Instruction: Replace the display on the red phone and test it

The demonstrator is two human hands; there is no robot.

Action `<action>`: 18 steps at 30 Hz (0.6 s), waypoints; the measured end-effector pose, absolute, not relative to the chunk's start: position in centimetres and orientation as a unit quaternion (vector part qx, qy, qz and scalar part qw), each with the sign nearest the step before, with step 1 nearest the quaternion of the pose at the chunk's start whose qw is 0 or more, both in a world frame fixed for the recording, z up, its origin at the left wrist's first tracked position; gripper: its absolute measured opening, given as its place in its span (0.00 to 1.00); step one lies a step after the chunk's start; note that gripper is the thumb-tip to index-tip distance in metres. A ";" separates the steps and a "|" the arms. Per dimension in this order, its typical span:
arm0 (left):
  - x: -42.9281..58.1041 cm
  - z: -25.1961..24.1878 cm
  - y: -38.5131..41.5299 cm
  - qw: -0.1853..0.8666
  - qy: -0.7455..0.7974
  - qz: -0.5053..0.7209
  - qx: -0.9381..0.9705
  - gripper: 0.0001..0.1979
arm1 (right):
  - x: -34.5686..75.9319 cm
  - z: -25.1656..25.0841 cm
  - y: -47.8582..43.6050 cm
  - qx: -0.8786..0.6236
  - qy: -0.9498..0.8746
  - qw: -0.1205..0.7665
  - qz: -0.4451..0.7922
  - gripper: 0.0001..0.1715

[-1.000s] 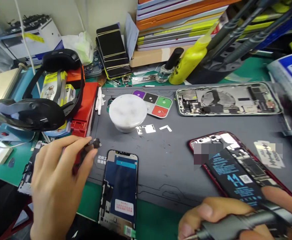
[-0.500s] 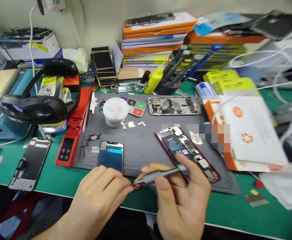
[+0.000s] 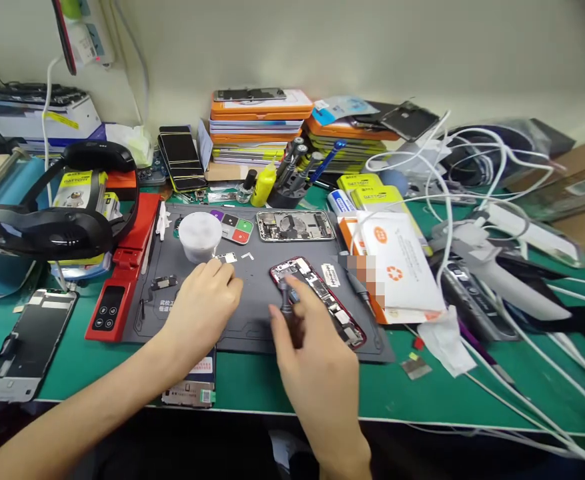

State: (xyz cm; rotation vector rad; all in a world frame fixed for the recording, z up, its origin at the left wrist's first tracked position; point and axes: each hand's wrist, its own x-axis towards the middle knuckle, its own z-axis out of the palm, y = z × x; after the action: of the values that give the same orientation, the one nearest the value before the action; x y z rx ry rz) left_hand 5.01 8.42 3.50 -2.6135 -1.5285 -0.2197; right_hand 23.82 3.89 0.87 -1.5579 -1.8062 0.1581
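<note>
My left hand (image 3: 205,303), fingers curled together, hangs over the grey mat (image 3: 252,313) just below a white round tub (image 3: 201,237). Whatever its fingertips may hold is hidden. In my right hand (image 3: 319,363) is a dark grey screwdriver (image 3: 285,300), standing roughly upright in the grip; its tip is out of sight. Right beside that hand lies an opened red-framed phone (image 3: 317,290) with its inside parts bare. A phone screen (image 3: 192,390) lies partly under my left forearm. Small metal plates (image 3: 228,257) rest near the tub.
An opened silver phone (image 3: 296,227) and a coloured pad (image 3: 235,230) lie at the mat's back. A red folding device (image 3: 117,300) and a loose screen (image 3: 29,343) are on the left. White boxes (image 3: 397,260) and cables stand right; a screwdriver holder (image 3: 289,197) stands behind.
My hands have moved apart. The left has gone forward toward the tub; the right has turned the screwdriver from lying sideways to upright. The view has shifted, showing more on the right.
</note>
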 end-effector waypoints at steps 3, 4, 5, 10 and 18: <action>4.6 3.8 8.4 0.054 -0.495 -0.075 -0.864 0.15 | 22.9 1.0 4.5 -0.604 -0.760 0.238 -0.018 0.22; 4.3 4.0 8.2 0.056 -0.491 -0.086 -0.865 0.16 | 22.6 1.1 4.6 -0.606 -0.766 0.211 -0.036 0.22; 3.9 4.3 7.9 0.059 -0.490 -0.104 -0.864 0.16 | 22.4 1.1 4.7 -0.607 -0.769 0.194 -0.049 0.22; 1.3 5.2 4.1 0.072 -0.527 -0.252 -0.808 0.12 | 22.5 1.3 4.6 -0.604 -0.769 0.196 -0.074 0.20; -3.0 2.9 -4.5 -0.008 -0.508 -0.189 -0.840 0.28 | 21.9 1.6 4.0 -0.530 -0.792 0.300 -0.045 0.11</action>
State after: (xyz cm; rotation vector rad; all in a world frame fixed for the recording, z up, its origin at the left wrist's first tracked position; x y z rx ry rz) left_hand -2.97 -4.49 2.94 -2.6538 -1.6032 -0.5979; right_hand 21.94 3.95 1.58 -1.4074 -2.1006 -0.1205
